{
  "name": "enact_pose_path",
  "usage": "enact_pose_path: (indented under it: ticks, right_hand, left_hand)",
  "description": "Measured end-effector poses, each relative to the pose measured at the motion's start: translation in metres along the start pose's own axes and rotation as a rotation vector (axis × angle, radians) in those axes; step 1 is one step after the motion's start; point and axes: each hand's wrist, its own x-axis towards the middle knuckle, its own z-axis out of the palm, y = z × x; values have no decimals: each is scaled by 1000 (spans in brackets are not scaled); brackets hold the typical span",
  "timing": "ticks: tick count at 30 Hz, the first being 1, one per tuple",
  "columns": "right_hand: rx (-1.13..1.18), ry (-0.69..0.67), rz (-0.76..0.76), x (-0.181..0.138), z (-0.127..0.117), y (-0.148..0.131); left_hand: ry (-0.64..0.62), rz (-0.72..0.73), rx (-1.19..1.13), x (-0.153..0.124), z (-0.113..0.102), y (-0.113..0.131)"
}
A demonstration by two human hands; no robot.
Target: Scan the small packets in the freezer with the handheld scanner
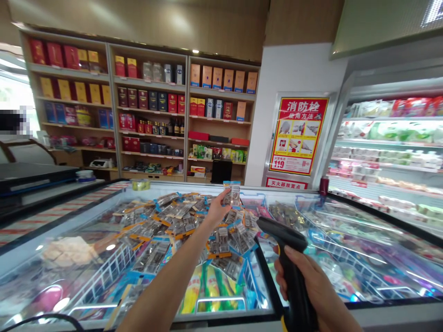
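My left hand (pixel 218 208) reaches out over a freezer and is closed on a small flat packet (pixel 235 193) with a clear front and blue top edge. The packet stands upright, its lower part close to a spread-out heap of similar packets (pixel 183 214) with orange and blue edges. In my right hand (pixel 304 272) is a black barcode scanner (pixel 289 244), gripped by its handle. Its head points left and forward, toward the packets. The fingers wrap round the handle near the yellow trigger area.
The glass-topped freezer (pixel 76 297) holds white wire baskets and yellow-green packages (pixel 211 286). Behind stand shelves (pixel 150 110) of boxed goods. A red sign (pixel 299 136) hangs on the wall. At right is a lit display fridge (pixel 391 157); a dark red can (pixel 324 185) stands on the freezer edge.
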Motion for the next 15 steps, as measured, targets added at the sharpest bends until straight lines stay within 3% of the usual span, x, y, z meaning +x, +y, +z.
enact_pose_path:
  ticks: [10, 15]
  right_hand:
    - [-239, 0, -149, 30, 14, 25]
    - [20, -91, 18, 25, 20, 32]
  left_hand:
    - [83, 103, 113, -23, -15, 12]
    - [100, 122, 143, -21, -30, 13]
